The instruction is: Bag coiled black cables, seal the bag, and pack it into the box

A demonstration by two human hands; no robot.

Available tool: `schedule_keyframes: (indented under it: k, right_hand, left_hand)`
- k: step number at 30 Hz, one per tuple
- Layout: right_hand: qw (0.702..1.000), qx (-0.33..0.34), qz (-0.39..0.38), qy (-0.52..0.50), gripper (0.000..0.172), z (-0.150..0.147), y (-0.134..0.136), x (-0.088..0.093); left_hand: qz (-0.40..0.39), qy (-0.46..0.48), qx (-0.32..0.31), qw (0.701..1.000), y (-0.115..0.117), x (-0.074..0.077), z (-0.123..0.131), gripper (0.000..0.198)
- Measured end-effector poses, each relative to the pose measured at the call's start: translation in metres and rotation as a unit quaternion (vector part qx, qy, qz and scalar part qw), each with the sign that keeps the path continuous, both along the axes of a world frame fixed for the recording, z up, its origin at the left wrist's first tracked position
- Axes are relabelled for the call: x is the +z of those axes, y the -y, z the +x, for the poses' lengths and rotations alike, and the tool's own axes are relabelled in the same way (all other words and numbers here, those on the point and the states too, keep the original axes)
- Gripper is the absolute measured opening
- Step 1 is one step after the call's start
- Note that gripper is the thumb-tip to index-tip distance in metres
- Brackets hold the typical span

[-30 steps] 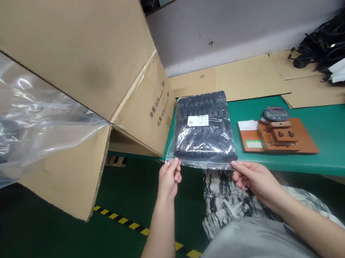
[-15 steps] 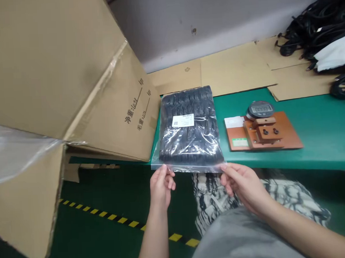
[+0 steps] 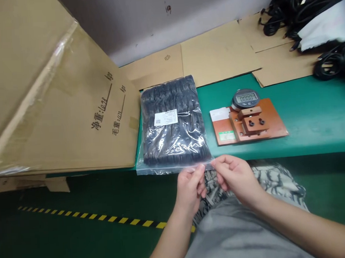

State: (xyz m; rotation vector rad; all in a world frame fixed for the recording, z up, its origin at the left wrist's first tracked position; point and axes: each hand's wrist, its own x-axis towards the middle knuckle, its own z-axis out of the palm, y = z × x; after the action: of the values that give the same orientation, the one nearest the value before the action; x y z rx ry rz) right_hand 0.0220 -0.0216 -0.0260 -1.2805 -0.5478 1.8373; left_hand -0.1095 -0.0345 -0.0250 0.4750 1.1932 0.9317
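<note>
A clear zip bag (image 3: pixel 174 142) packed with rows of black ring-like or coiled pieces lies on the green table, its near edge hanging slightly over the front. A white label (image 3: pixel 165 118) with a square code is on its upper face. My left hand (image 3: pixel 191 185) pinches the bag's near edge right of its middle, thumb on top. Close beside it, my right hand (image 3: pixel 234 175) grips the right end of that same edge between thumb and fingers. What exactly the black pieces are, I cannot make out.
A large cardboard box (image 3: pixel 102 121) with handwritten weights stands at the left. Right of the bag sits a digital dial gauge (image 3: pixel 247 98) on an orange-brown block fixture (image 3: pixel 272 129). Cardboard sheets (image 3: pixel 217 51) line the wall; black cables (image 3: pixel 308 12) pile up at the back right.
My left hand has slid right along the bag's edge, from its left part to near my right hand. My right hand still holds the right end. The camera view has shifted.
</note>
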Motion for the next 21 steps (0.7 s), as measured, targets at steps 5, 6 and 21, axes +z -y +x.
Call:
schedule_keyframes:
  k: [5,6,21]
  right_hand:
    - [1.0,0.025,-0.013,-0.012,0.046,0.001,-0.004,0.001]
    - [0.999,0.03,-0.017,-0.012,0.046,0.002,-0.004,0.001]
    - [0.999,0.02,-0.017,-0.026,0.048,0.006,-0.001,-0.004]
  left_hand:
    - [0.009,-0.042,0.022,0.999,-0.002,0.001,0.016,0.045]
    - [0.012,-0.05,0.024,0.998,-0.003,0.001,0.019,0.044]
    - [0.003,-0.007,0.105,0.994,0.002,0.005,0.017,0.045]
